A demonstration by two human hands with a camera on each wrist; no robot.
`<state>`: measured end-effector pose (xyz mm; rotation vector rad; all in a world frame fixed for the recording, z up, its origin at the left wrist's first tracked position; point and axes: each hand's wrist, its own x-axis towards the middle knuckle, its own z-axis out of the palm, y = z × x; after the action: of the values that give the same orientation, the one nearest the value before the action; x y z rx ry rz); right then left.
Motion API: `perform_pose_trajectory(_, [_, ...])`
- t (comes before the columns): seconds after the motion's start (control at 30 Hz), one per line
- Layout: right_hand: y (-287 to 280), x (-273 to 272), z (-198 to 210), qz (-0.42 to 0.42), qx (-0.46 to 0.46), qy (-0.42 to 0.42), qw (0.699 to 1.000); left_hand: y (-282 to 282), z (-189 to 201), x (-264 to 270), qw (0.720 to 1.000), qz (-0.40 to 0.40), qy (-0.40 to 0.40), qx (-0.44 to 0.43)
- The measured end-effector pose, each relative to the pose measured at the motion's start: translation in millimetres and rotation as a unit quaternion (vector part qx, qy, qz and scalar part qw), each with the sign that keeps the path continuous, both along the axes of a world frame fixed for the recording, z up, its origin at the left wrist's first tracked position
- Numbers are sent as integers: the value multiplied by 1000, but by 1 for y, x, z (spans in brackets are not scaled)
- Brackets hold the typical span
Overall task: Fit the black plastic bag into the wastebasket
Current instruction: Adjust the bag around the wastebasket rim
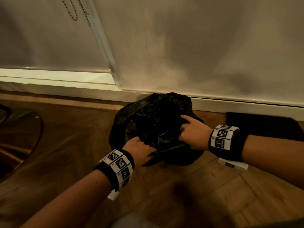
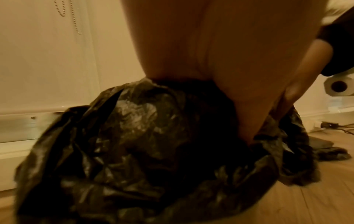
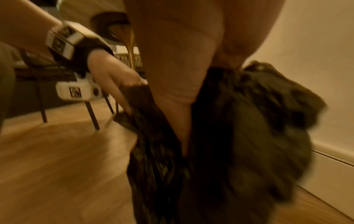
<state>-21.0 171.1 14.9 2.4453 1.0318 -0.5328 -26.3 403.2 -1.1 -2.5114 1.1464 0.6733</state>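
The black plastic bag (image 1: 153, 122) billows over the wastebasket, which it hides completely, on the floor next to the wall. My left hand (image 1: 139, 149) grips the bag's near edge, fingers curled into the plastic. On the bag's right side, my right hand (image 1: 191, 134) grips a fold, with the index finger stretched out over the top. In the left wrist view the crinkled bag (image 2: 134, 144) fills the frame below my palm. In the right wrist view the bag (image 3: 249, 136) hangs bunched under my right hand, and my left hand (image 3: 113, 78) pinches its edge.
A white skirting board (image 1: 246, 106) runs along the wall just behind the bag. A dark flat thing (image 1: 263, 127) lies on the wooden floor at the right. A chair base (image 1: 21, 137) sits at the left, and thin furniture legs (image 3: 91, 115) stand behind my left hand.
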Motion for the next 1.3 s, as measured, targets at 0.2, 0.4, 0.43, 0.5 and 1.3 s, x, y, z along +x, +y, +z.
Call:
perform_pose_trajectory(0.2, [24,-7,-3,-39,113,83,989,3,6,-4,997,60,6,-45])
perform_pose_trajectory(0.4, [-17,18,-1,-10,23,42,999,14,13,-11,991,59,-50,-108])
perform_pose_trajectory(0.43, [-19,23,0,-8,5,46,999,6,11,-14,991,48,-62,-109])
perform_pose_trajectory(0.5, [-14,24,5,-20,25,71,997,-10,8,-18,989,51,-63,-125])
perform_pose_trajectory(1.3, [22,-29,-21,-120,215,42,968,-10,-5,23,980,-21,-91,-178])
